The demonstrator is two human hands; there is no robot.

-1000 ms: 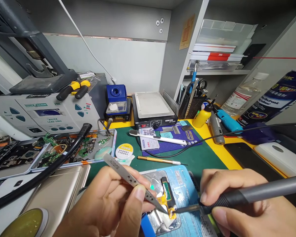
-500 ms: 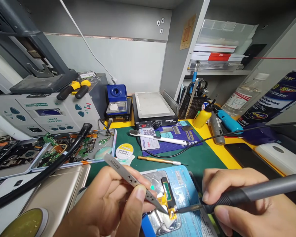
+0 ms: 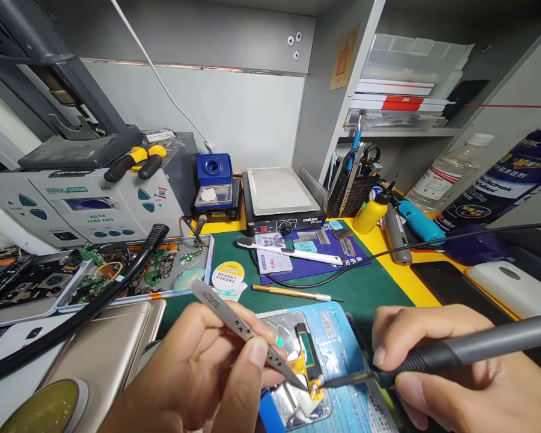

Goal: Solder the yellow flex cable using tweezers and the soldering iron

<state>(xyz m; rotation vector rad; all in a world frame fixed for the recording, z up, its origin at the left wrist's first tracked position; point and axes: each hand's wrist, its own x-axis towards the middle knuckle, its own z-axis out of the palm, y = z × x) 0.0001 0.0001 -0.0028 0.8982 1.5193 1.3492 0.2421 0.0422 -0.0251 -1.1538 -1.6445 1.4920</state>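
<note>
My left hand [image 3: 198,373] grips silver tweezers [image 3: 234,322]; their tip rests on a small yellow flex part [image 3: 307,370] near the bottom centre. My right hand [image 3: 455,373] holds a grey soldering iron [image 3: 455,352], its tip touching the same yellow part from the right. The part lies on a foil-covered piece [image 3: 293,406] over a light blue phone back [image 3: 338,355] on the green mat [image 3: 365,288].
A tray of green circuit boards [image 3: 130,270] and a black hose [image 3: 94,300] lie left. A solder wick spool [image 3: 228,276], toothbrush [image 3: 293,252] and thin brown-handled tool [image 3: 293,293] sit behind. A hot plate [image 3: 279,198], pen holder [image 3: 351,186], bottles [image 3: 446,174] stand farther back.
Almost nothing moved: my right hand and the iron shifted a little to the right, while the tweezers stay on the yellow part.
</note>
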